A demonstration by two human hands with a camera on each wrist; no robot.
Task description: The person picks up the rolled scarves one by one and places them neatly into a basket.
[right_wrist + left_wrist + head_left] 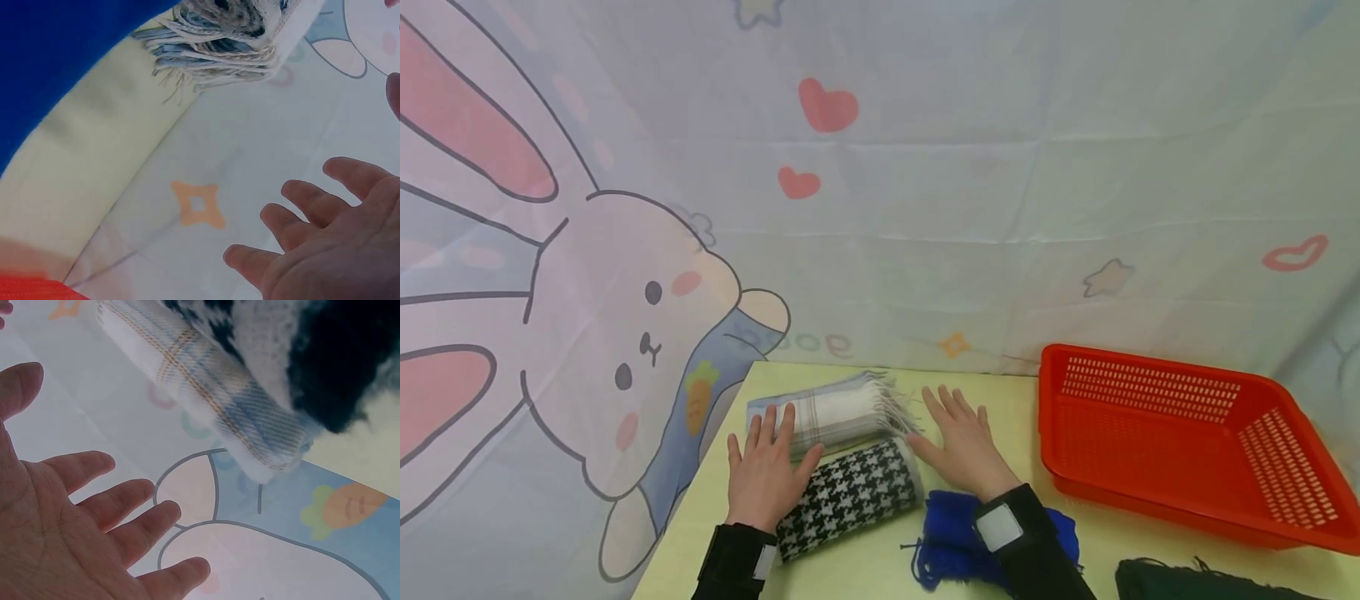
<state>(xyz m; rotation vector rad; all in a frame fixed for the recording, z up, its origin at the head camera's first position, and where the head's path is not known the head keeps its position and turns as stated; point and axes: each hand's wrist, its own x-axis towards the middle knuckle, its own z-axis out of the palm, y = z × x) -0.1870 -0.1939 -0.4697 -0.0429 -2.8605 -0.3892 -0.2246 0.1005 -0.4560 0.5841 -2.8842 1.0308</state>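
Both hands hover palm-down with fingers spread, holding nothing. My left hand (pixel 767 479) is nearest the left end of a rolled black-and-white houndstooth scarf (pixel 857 496). Beyond that roll lies a folded pale plaid scarf (pixel 831 412) with fringe at its right end; the left wrist view shows its blue and tan stripes. My right hand (pixel 962 442) stands right of the fringe, and its wrist passes over a folded blue scarf (pixel 951 533), hiding part of it. In the right wrist view the fingers (pixel 294 228) are apart from the fringe.
A red plastic basket (pixel 1135 475) with slotted sides stands at the right of the pale yellow table (pixel 700 533). A dark green folded fabric (pixel 1195 583) lies at the front edge of view. Behind the table hangs a cloth backdrop (pixel 925 208) printed with a rabbit.
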